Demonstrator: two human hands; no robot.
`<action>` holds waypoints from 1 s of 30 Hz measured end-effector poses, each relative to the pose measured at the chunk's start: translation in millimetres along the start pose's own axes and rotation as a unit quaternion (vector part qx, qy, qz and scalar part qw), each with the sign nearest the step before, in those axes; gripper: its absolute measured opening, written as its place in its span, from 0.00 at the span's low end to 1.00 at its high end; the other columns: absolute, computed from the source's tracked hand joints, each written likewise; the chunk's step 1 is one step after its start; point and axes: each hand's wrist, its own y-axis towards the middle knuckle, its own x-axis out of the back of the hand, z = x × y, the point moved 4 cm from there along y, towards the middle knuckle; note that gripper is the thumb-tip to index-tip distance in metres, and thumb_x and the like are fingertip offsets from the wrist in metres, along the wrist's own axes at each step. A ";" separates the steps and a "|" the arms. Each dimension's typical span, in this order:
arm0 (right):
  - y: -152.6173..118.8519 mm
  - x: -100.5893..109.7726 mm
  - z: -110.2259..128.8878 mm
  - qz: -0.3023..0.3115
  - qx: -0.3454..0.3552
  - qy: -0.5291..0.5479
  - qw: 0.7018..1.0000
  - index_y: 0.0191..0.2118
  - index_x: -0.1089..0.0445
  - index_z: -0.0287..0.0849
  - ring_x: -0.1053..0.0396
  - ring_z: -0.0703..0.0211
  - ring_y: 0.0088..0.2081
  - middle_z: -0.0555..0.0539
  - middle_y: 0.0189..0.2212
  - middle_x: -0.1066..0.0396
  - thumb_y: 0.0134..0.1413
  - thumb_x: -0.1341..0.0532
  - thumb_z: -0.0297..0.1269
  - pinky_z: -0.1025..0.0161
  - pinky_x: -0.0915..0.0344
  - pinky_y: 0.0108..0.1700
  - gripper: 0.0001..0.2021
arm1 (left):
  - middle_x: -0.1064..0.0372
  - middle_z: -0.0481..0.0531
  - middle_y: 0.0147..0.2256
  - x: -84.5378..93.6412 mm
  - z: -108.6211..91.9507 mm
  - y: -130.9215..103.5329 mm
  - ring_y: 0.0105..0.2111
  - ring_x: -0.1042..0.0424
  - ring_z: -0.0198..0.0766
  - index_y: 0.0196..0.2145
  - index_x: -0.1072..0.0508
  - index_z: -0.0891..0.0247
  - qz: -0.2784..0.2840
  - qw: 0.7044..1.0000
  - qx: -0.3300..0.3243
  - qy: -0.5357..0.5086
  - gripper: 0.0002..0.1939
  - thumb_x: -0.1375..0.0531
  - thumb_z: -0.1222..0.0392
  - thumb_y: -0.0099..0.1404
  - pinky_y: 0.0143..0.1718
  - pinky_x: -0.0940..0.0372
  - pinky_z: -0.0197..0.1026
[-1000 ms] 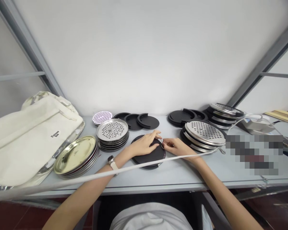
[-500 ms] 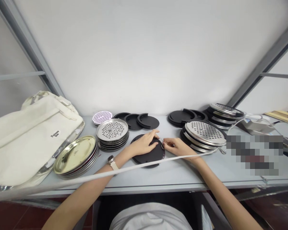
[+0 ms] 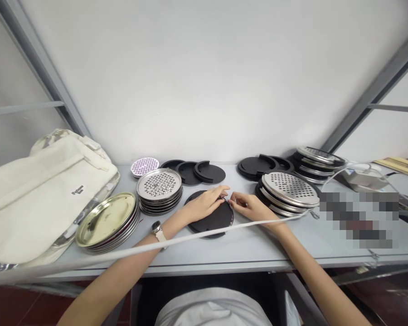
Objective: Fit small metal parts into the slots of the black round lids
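Observation:
On the table in front of me lies a round black disc [image 3: 209, 223] with a raised part at its near edge. A thin, shiny, reddish strip [image 3: 230, 209] follows its right rim; its exact kind is too small to make out. My left hand [image 3: 206, 203] rests across the top of the disc, fingers stretched toward the upper right rim, thumb apart from them. At that rim, my right hand [image 3: 245, 205] has thumb and forefinger pinched on the strip's upper part. The fingertips of both hands are close together there.
Left stand a perforated metal disc stack [image 3: 159, 185], gold-coloured lids [image 3: 109, 219] and a cream bag [image 3: 37, 199]. Behind lie black discs [image 3: 211, 173] and a purple perforated disc [image 3: 144, 166]. Right is another perforated stack [image 3: 290, 188]. A white cable [image 3: 204, 233] crosses in front.
My left fingertips have shifted slightly right along the rim. My right fingertips have moved slightly up and left. The disc stays in place.

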 end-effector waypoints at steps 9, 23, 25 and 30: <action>-1.3 0.8 10.0 0.027 0.005 0.042 0.999 0.42 0.38 0.42 0.52 0.67 0.21 0.58 0.17 0.50 0.58 0.47 0.47 0.68 0.51 0.25 0.14 | 0.35 0.55 0.46 3.7 -0.5 0.2 0.46 0.32 0.38 0.53 0.43 0.60 -0.066 0.998 0.003 0.006 0.16 0.53 0.66 0.68 0.50 0.37 0.43; -0.9 2.4 4.1 -0.008 -0.006 0.028 1.000 0.32 0.40 0.42 0.47 0.66 0.23 0.55 0.19 0.44 0.56 0.47 0.40 0.68 0.47 0.27 0.08 | 0.35 0.54 0.43 1.2 5.5 -1.0 0.47 0.35 0.43 0.51 0.43 0.60 -0.085 0.990 0.047 0.104 0.20 0.44 0.62 0.62 0.49 0.38 0.46; 0.1 5.2 2.5 -0.036 0.001 0.018 0.999 0.31 0.40 0.41 0.44 0.65 0.25 0.53 0.22 0.40 0.55 0.47 0.39 0.67 0.43 0.29 0.07 | 0.34 0.54 0.42 1.4 5.7 -1.4 0.46 0.34 0.46 0.48 0.40 0.61 -0.078 0.985 0.063 0.141 0.20 0.41 0.59 0.60 0.48 0.38 0.48; 1.4 7.4 0.6 -0.083 0.032 0.012 0.996 0.28 0.41 0.42 0.39 0.61 0.31 0.48 0.27 0.36 0.54 0.46 0.38 0.63 0.38 0.37 0.06 | 0.32 0.54 0.44 -2.5 5.8 -1.9 0.46 0.34 0.45 0.50 0.36 0.60 -0.050 0.984 0.066 0.157 0.16 0.45 0.58 0.64 0.47 0.38 0.46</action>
